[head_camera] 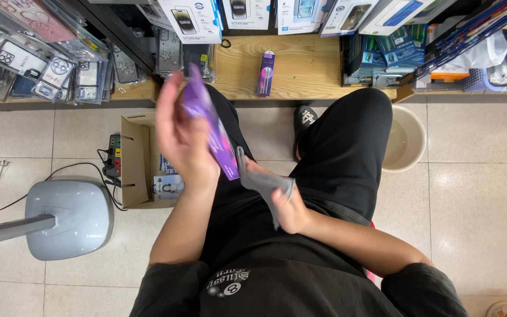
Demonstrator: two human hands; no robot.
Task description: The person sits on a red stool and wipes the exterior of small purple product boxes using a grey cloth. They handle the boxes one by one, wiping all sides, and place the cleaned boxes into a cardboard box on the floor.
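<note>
A: Wiping seems to be the step in hand. Above the lap, over the tiled floor [482, 205] and beside the cardboard box [139, 161], a purple package [215, 132] is gripped by the left hand [183, 138].

B: And the grey cloth [265, 185]?

A: Clenched in the right hand [291, 211], touching the package's lower end, though motion blur leaves this uncertain. Next, steady holding and even strokes are called for.

The lap around the hands is hemmed by the raised right knee [353, 135]. To the left, an open cardboard box [138, 161], a power strip [113, 155] and a grey fan base [71, 217] crowd the floor. Far off, bare wooden shelf [306, 70] lies beside one purple box [266, 73]; a bucket [406, 141] blocks the right.
</note>
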